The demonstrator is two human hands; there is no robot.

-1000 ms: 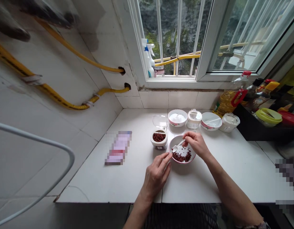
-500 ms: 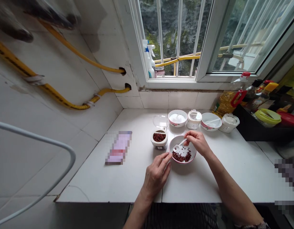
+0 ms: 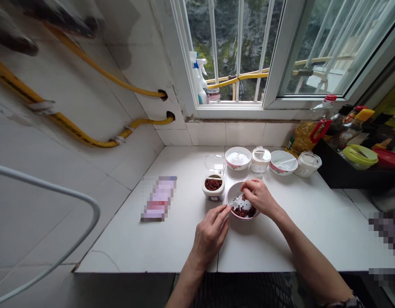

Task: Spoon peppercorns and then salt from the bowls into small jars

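My right hand (image 3: pixel 257 195) pinches a small white spoon (image 3: pixel 237 199), its scoop end down in a white bowl (image 3: pixel 230 194) with a pink rim. Dark reddish-brown Sichuan peppercorns (image 3: pixel 244 211) lie loose in the bottom of that bowl, partly hidden by my right hand. At the bowl's near left edge, the fingertips of my left hand (image 3: pixel 212 229) hold its rim, fingers close together and mostly straight. Just left of the bowl stands a seasoning jar (image 3: pixel 213 196), its clear lid (image 3: pixel 215 163) flipped back, filled with the same peppercorns.
Behind stand a bowl of white grains (image 3: pixel 238 158), a lidded white jar (image 3: pixel 260 160), a bowl with a white spoon (image 3: pixel 283 163) and another jar (image 3: pixel 309 164). An oil bottle (image 3: pixel 308 132) and a black rack (image 3: pixel 332 171) of condiments are at right. A blurred purple packet (image 3: pixel 159 199) lies left.
My right hand has moved slightly left and lower over the bowl, with the spoon shifting along. My left hand stays at the rim.
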